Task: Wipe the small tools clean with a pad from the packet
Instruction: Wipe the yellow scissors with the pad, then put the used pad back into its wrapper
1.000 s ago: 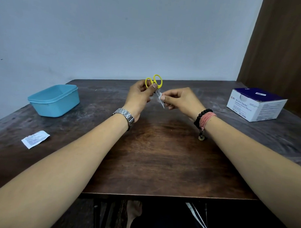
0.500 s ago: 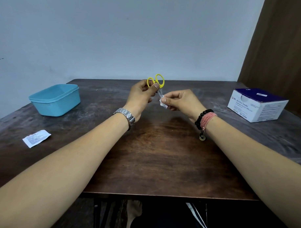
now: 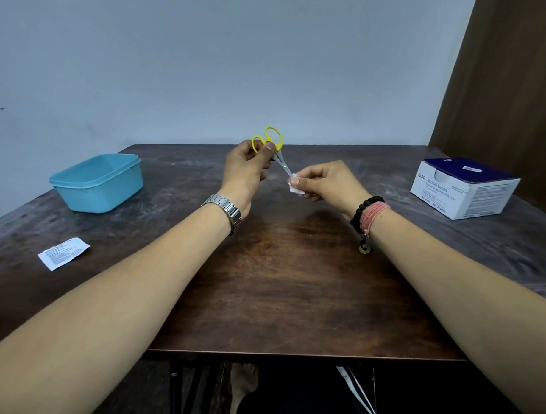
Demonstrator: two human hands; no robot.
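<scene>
White and folded, the pad [image 3: 296, 186] is pinched in the fingers of the right hand [image 3: 326, 183] just above the dark wooden table [image 3: 282, 269], wrapped around the tip of the scissors [image 3: 275, 148]. From there the blades slant up and away to the left, to the yellow loops gripped by the left hand [image 3: 243, 168]. I judge that the next wipe runs along that slanted axis, the right hand sliding while the left holds steady.

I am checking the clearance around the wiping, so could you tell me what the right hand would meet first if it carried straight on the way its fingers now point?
Probably the left hand: the right hand, pinching the pad at the tip of the scissors, points left towards it, though depth is unclear.
</scene>
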